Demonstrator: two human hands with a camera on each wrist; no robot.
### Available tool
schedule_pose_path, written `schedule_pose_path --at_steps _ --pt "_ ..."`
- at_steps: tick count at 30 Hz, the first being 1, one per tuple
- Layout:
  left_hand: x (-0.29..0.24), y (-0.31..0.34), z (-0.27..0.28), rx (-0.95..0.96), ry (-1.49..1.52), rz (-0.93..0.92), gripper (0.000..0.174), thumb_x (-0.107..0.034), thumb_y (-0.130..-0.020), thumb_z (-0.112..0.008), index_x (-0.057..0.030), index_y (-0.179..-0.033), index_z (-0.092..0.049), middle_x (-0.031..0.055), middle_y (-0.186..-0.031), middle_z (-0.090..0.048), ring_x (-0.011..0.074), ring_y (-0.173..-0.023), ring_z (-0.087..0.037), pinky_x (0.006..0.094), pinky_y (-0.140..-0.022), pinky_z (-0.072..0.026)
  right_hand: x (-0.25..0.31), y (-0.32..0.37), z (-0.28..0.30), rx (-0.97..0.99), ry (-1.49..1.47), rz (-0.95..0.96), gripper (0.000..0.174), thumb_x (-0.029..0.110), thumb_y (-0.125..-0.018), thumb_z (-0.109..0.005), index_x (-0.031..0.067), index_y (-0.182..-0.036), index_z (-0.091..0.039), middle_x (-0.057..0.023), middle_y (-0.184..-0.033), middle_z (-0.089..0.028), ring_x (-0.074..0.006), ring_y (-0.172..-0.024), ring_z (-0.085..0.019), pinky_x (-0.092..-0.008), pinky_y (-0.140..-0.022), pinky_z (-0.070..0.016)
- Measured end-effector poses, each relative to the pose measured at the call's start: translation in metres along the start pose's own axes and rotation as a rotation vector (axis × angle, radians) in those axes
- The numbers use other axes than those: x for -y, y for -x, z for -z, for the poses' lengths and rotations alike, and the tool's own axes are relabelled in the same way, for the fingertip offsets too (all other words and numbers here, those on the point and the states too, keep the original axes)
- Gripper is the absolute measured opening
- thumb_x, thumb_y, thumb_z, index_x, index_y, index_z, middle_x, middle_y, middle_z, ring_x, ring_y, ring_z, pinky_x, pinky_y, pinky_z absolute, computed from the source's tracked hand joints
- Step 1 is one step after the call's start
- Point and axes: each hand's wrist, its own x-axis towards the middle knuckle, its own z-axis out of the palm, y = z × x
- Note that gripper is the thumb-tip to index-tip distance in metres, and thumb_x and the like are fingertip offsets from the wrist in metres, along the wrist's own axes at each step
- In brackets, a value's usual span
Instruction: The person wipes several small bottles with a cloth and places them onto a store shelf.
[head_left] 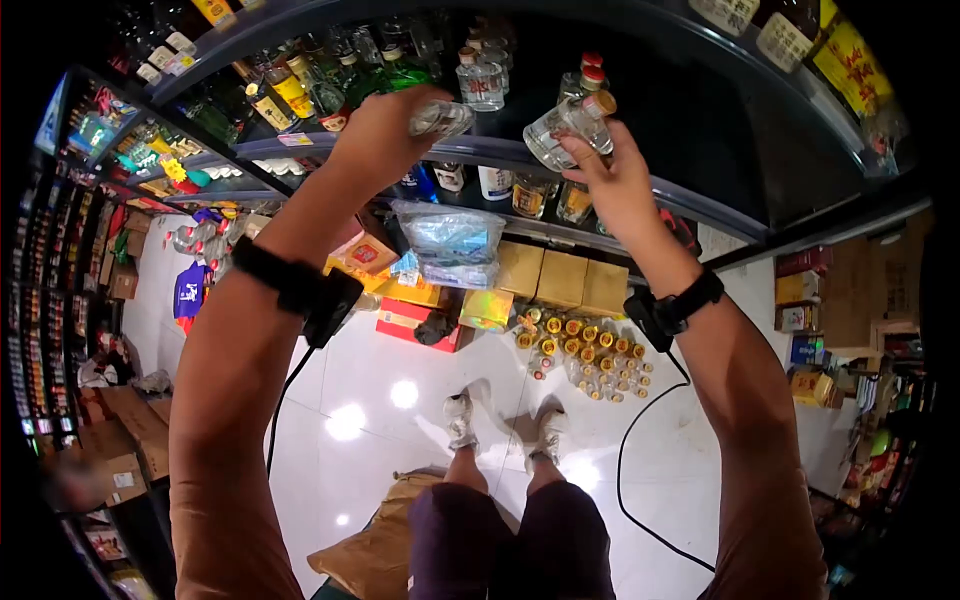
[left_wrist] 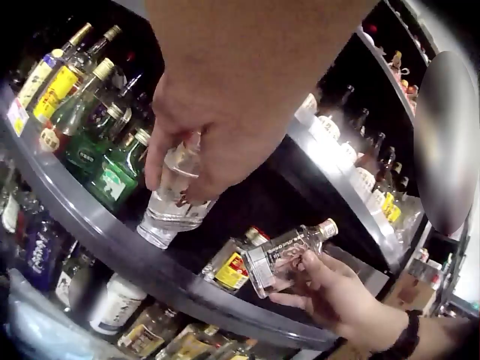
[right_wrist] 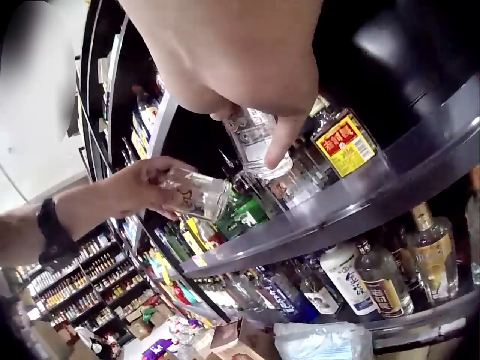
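Observation:
My left hand (head_left: 382, 132) grips a clear glass bottle (head_left: 443, 119) around its neck end, tilted with the base pointing right, above the edge of the dark shelf (head_left: 500, 152). In the left wrist view the fingers cover the top of this bottle (left_wrist: 176, 202). Over the same shelf edge, farther right, my right hand (head_left: 622, 180) holds another clear bottle (head_left: 558, 138) by its body between thumb and fingers, its pinkish cap tilted up to the right. Clear bottles with printed labels (head_left: 482, 88) stand on the shelf between the hands. A yellow-labelled bottle (right_wrist: 345, 144) stands behind the right-hand bottle.
Green bottles (head_left: 400, 72) stand at the shelf's left. A lower shelf holds more bottles (head_left: 495, 182). On the floor are cardboard boxes (head_left: 562, 277), a red box (head_left: 415, 325) and a group of small gold-capped bottles (head_left: 590, 352). A cable hangs from each wrist camera.

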Motion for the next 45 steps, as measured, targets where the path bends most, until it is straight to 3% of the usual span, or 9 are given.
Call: schedule_pose_path --at_steps 6,11,19,27,29,32,33,43,45 --pt "0.027 -0.063 -0.031 -0.104 -0.277 -0.235 0.041 -0.010 -0.077 -0.070 -0.0166 -0.116 -0.061 0.0172 -0.100 -0.067 0.0334 -0.087 -0.066 0.0426 -0.077 -0.0535 -0.033 -0.025 -0.011 0.024 0.099 0.116 0.038 0.020 -0.091 -0.063 -0.0003 -0.120 -0.048 -0.0126 -0.103 -0.064 -0.0154 -0.088 -0.063 -0.0272 -0.066 -0.0529" --pt "0.023 -0.101 -0.056 0.051 -0.350 -0.121 0.050 0.001 -0.070 -0.070 -0.0241 -0.113 -0.064 0.0104 -0.126 -0.050 0.0328 -0.110 -0.057 0.0404 -0.088 -0.0522 -0.040 -0.031 -0.011 -0.025 0.110 0.084 0.037 0.022 -0.089 -0.066 -0.0025 -0.113 -0.052 -0.0169 -0.099 -0.065 -0.0217 -0.090 -0.064 -0.0326 -0.077 -0.0492" --pt "0.049 -0.117 -0.087 -0.038 -0.188 -0.235 0.048 -0.001 -0.071 -0.071 -0.0161 -0.115 -0.060 0.0162 -0.107 -0.063 0.0347 -0.101 -0.061 0.0416 -0.087 -0.0506 -0.066 -0.045 0.000 -0.041 0.219 0.156 0.039 0.027 -0.088 -0.066 -0.0025 -0.110 -0.052 -0.0201 -0.097 -0.065 -0.0300 -0.089 -0.065 -0.0361 -0.077 -0.0492" --pt "0.054 -0.119 -0.098 -0.169 -0.235 -0.230 0.049 -0.003 -0.072 -0.074 -0.0155 -0.118 -0.060 0.0144 -0.126 -0.049 0.0366 -0.107 -0.056 0.0407 -0.089 -0.0495 -0.062 -0.065 -0.014 -0.004 0.437 0.033 0.041 0.029 -0.087 -0.067 -0.0041 -0.105 -0.052 -0.0217 -0.093 -0.064 -0.0325 -0.085 -0.065 -0.0388 -0.073 -0.0494" --pt "0.055 -0.115 -0.101 -0.181 -0.239 -0.224 0.049 -0.003 -0.073 -0.073 -0.0163 -0.119 -0.060 0.0141 -0.126 -0.049 0.0356 -0.107 -0.057 0.0401 -0.088 -0.0502 -0.065 -0.069 -0.018 0.026 0.505 -0.048 0.042 0.022 -0.091 -0.064 -0.0028 -0.120 -0.047 -0.0123 -0.104 -0.062 -0.0117 -0.088 -0.061 -0.0267 -0.071 -0.0552" --pt "0.056 -0.114 -0.107 -0.217 -0.273 -0.195 0.047 -0.003 -0.075 -0.071 -0.0165 -0.119 -0.061 0.0132 -0.125 -0.049 0.0330 -0.107 -0.058 0.0390 -0.086 -0.0518 -0.074 -0.073 -0.023 0.027 0.560 -0.006 0.039 0.022 -0.091 -0.064 -0.0040 -0.116 -0.048 -0.0117 -0.101 -0.062 -0.0106 -0.087 -0.061 -0.0265 -0.071 -0.0542" --pt "0.058 -0.116 -0.107 -0.231 -0.262 -0.223 0.047 -0.003 -0.075 -0.071 -0.0162 -0.119 -0.061 0.0130 -0.125 -0.049 0.0328 -0.107 -0.058 0.0392 -0.086 -0.0520 -0.076 -0.072 -0.024 0.017 0.476 0.018 0.040 0.028 -0.087 -0.067 -0.0039 -0.106 -0.052 -0.0224 -0.092 -0.063 -0.0347 -0.085 -0.064 -0.0393 -0.073 -0.0491" --pt "0.070 -0.132 -0.108 -0.299 -0.312 -0.320 0.055 0.007 -0.073 -0.059 -0.0124 -0.124 -0.057 0.0178 -0.122 -0.049 0.0345 -0.102 -0.061 0.0402 -0.089 -0.0508 -0.087 -0.079 -0.039 0.078 0.356 -0.003 0.036 0.025 -0.088 -0.066 -0.0036 -0.104 -0.052 -0.0204 -0.090 -0.063 -0.0317 -0.081 -0.064 -0.0366 -0.071 -0.0483" --pt "0.068 -0.131 -0.103 -0.265 -0.291 -0.342 0.032 0.000 -0.076 -0.057 -0.0029 -0.107 -0.062 0.0204 -0.117 -0.054 0.0341 -0.091 -0.062 0.0389 -0.081 -0.0525 -0.091 -0.083 -0.039 0.093 0.345 0.007 0.036 0.025 -0.088 -0.066 -0.0033 -0.105 -0.052 -0.0209 -0.092 -0.063 -0.0321 -0.083 -0.064 -0.0364 -0.072 -0.0485"
